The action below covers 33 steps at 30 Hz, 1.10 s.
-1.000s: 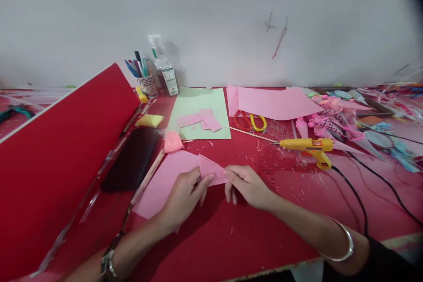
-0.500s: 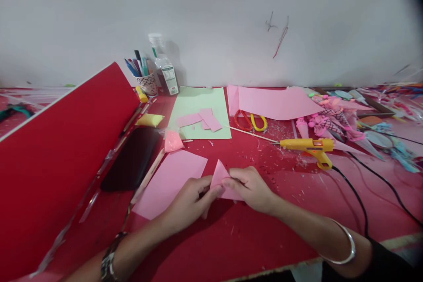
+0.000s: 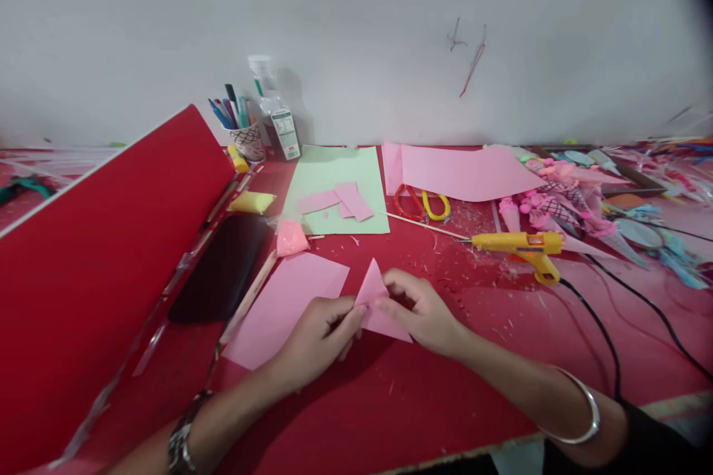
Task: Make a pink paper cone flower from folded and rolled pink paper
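Observation:
Between my two hands is a small folded piece of pink paper (image 3: 374, 288), its pointed tip facing away from me. My left hand (image 3: 321, 334) pinches its left edge between thumb and fingers. On the other side, my right hand (image 3: 426, 312) grips the right edge, thumb on the near face and fingers partly hidden behind. The paper is held just above the red tabletop (image 3: 390, 401). Beside my left hand lies a flat pink sheet (image 3: 290, 304). A yellow glue gun (image 3: 518, 243) rests on its side to the right of my right hand.
A light green sheet (image 3: 334, 171) bears pink paper strips (image 3: 353, 200). Scissors (image 3: 436, 205) lie partly under a large pink sheet (image 3: 468, 172). A black phone-like slab (image 3: 220, 267), a pen cup (image 3: 246, 141), a bottle (image 3: 284, 133) and a red board (image 3: 111, 260) stand left. Pink cones (image 3: 551, 208) pile up right.
The folded pink paper has turned slightly, its tip shifting a little right and farther away. Both hands have adjusted their grip, more of the paper now showing between them.

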{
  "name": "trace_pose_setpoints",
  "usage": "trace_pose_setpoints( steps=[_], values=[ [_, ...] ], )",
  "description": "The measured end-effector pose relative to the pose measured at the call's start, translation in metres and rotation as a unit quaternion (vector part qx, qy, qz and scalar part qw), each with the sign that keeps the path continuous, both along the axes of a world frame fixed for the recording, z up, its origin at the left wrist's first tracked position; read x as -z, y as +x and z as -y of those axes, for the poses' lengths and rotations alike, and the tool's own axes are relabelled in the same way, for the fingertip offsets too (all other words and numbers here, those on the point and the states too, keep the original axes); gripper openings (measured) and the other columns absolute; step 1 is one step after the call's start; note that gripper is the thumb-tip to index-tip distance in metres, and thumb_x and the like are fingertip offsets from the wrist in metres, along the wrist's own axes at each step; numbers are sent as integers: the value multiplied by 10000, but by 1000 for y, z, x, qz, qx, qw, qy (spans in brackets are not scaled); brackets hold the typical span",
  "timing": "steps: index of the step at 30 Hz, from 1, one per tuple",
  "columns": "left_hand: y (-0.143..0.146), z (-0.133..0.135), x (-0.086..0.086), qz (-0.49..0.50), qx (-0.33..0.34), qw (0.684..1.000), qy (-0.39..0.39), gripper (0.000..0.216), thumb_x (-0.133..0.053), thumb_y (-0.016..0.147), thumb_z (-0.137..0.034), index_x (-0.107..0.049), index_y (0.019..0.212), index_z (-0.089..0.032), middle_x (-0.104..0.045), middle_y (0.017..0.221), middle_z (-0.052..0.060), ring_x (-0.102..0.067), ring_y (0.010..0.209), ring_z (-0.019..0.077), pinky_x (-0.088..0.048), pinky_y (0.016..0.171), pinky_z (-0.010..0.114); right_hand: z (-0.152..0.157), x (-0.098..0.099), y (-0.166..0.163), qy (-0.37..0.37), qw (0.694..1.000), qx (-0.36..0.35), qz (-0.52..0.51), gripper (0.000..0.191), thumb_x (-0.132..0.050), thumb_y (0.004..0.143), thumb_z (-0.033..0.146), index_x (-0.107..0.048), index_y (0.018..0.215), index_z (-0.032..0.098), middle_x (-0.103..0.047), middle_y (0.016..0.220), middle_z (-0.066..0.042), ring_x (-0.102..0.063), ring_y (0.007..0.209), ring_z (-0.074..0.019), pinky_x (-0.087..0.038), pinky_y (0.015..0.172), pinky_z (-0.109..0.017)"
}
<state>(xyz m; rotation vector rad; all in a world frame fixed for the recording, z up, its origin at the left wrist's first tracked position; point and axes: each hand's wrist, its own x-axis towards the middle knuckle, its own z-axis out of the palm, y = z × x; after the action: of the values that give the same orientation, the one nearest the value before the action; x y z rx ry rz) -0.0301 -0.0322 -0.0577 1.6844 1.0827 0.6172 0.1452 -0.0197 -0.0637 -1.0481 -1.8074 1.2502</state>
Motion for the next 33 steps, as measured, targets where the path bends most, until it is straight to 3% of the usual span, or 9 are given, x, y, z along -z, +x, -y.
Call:
trace_pose_setpoints(
  steps=[2, 4, 5, 11, 17, 21, 27, 29, 33],
  values=[
    [0, 0, 1, 7, -30, 999, -25, 402, -354, 845, -360, -382, 497, -162, -391, 375, -63, -359, 360, 61, -281, 404, 172, 0, 1, 1, 37, 999, 6, -34, 475, -601, 706, 286, -355, 1103, 197, -484, 890, -28, -462, 666, -102, -415, 627, -240],
    [-1, -1, 2, 21, -71, 996, -49, 405, -358, 829, -378, -370, 484, -167, -371, 362, -65, -340, 344, 61, -269, 382, 175, 0, 1, 2, 73, 997, -11, -31, 761, -686, 613, 270, -218, 1212, 226, -437, 1031, -66, -478, 726, -117, -434, 681, -273],
    [-1, -1, 2, 30, -88, 994, -62, 404, -358, 821, -384, -369, 480, -169, -364, 357, -66, -337, 337, 61, -268, 375, 176, 0, 0, 3, 90, 995, -28, -14, 795, -705, 586, 273, -222, 1217, 236, -420, 1064, -74, -482, 762, -130, -437, 705, -289],
    [-2, -3, 1, 91, -83, 985, -119, 397, -365, 797, -404, -367, 475, -172, -331, 339, -73, -306, 313, 52, -263, 357, 175, -2, -9, 6, 155, 984, -64, 66, 384, -589, 672, 177, -486, 1038, 228, -437, 1053, -62, -444, 993, -188, -376, 858, -352],
    [-4, -1, 5, 89, -44, 987, -128, 377, -381, 805, -377, -384, 493, -166, -344, 355, -71, -305, 329, 51, -267, 363, 174, -3, -9, 7, 143, 987, -61, 37, 187, -515, 738, 151, -575, 906, 207, -508, 938, -37, -507, 874, -151, -403, 791, -304],
    [-3, 2, 6, 55, -1, 992, -112, 390, -317, 842, -356, -413, 521, -157, -382, 391, -56, -348, 362, 61, -270, 389, 177, -6, -5, 5, 95, 995, -34, -5, 49, -548, 754, 194, -592, 774, 185, -531, 839, -22, -521, 795, -134, -414, 736, -270],
    [0, 1, 2, 27, 14, 999, -35, 377, -338, 852, -365, -470, 573, -148, -431, 446, -50, -408, 438, 81, -320, 482, 189, -5, -2, -1, 9, 1000, 5, -9, 62, -553, 751, 213, -555, 711, 166, -550, 712, -5, -515, 670, -121, -415, 621, -239],
    [0, 0, 3, 15, 14, 999, -35, 340, -380, 836, -384, -496, 623, -146, -430, 432, -58, -394, 417, 82, -296, 451, 186, -4, -1, -2, -8, 1000, 5, -1, 71, -538, 761, 223, -542, 724, 163, -556, 706, -3, -514, 661, -120, -412, 613, -238],
    [1, -1, 5, -11, -7, 999, -39, 419, -332, 858, -385, -436, 522, -158, -434, 393, -52, -410, 398, 83, -326, 476, 183, -2, 2, -2, -36, 999, 7, -10, 105, -529, 771, 257, -473, 800, 174, -536, 731, -3, -512, 676, -121, -407, 618, -242]
  ],
)
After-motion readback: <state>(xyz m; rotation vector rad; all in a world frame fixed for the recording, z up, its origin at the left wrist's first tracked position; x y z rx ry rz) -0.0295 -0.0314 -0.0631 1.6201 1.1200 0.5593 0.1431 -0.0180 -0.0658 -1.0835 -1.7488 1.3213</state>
